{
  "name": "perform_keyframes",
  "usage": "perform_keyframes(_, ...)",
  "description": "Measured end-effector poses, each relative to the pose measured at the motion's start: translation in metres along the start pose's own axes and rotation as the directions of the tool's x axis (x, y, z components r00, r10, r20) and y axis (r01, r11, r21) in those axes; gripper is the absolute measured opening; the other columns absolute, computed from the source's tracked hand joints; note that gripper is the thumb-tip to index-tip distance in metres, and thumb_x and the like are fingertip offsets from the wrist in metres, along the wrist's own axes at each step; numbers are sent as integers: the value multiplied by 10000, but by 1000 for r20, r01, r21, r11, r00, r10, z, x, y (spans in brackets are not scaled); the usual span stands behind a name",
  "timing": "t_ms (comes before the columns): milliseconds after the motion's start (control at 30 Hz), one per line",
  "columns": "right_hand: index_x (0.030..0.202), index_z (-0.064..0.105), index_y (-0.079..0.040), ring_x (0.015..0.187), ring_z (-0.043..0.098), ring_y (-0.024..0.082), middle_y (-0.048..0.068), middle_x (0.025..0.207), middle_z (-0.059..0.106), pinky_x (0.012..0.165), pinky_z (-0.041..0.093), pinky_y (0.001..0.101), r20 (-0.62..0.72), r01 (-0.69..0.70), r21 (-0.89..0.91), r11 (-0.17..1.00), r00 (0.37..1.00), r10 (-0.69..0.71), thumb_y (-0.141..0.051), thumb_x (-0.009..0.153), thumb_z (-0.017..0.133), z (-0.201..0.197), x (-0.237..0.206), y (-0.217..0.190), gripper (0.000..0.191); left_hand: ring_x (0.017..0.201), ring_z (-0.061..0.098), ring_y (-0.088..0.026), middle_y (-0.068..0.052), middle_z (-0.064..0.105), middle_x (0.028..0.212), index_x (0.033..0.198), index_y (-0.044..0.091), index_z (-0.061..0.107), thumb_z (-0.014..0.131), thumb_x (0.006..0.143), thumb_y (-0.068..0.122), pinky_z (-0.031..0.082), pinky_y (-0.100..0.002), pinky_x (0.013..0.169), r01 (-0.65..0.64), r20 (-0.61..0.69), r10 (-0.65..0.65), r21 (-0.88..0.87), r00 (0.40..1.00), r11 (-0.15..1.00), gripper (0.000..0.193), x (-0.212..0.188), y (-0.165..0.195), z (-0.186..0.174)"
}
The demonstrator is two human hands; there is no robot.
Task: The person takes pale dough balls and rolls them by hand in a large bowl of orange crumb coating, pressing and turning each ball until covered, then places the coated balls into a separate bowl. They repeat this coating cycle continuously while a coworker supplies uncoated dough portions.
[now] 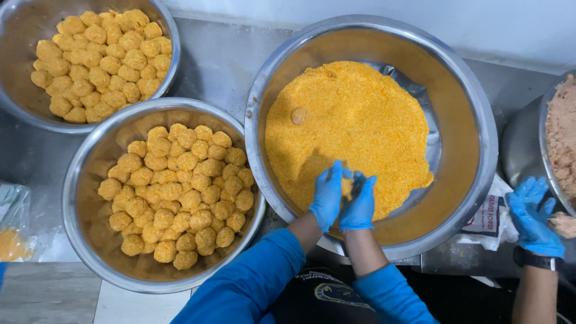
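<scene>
While both hands' fingers cup a crumbed ball (346, 187), steel counter (216, 66), white wall (420, 18), 3 bowls.

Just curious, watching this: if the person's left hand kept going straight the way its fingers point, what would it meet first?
The left hand points up-frame over the big bowl, so it would probably meet the orange crumbs first; height above them is hard to judge.

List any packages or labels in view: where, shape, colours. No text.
White plastic bag: crumpled, with red and dark print, tucked under the right rim of the crumb bowl.
Clear plastic bag: at the left edge, holding orange crumbs.
No screens or signs.
</scene>
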State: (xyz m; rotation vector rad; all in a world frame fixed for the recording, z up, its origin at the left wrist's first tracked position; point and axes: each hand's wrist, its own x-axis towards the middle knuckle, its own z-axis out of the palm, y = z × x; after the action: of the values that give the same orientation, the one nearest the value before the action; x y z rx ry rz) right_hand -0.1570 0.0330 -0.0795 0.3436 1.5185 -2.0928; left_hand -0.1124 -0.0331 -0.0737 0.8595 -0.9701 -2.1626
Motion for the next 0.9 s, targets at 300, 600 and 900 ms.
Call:
perform_keyframes(300,1072,698,-88,1296,615,269,136,1274,692,1149,471,428,510,710,-427,561,701,-499,-558,1154,462,0,-14,-10,532,836,697,-187,-59,745,932,934,134,727,483,1004,554,532,-356,736,535,193,-509,-464,839,706,491,-11,7,-6)
perform_keyframes(600,1007,611,-121,1212,570,317,164,1264,633,1027,460,496,135,-358,189,914,932,337,-651,1031,376,1,-29,-14,581,859,721,-192,13,661,1169,1130,102,708,550,1032,350,554,-312,866,-118,13,117,120,993,986,310,-21,23,-4)
perform_keyframes(900,1194,656,-194,1277,520,176,26,1345,581,1092,372,415,205,24,65,998,978,-37,-498,1029,449,-15,-22,-10,403,913,716,-231,-93,752,962,977,69,736,643,961,247,565,-356,789,-61,86,43,213,995,975,202,-41,33,6)
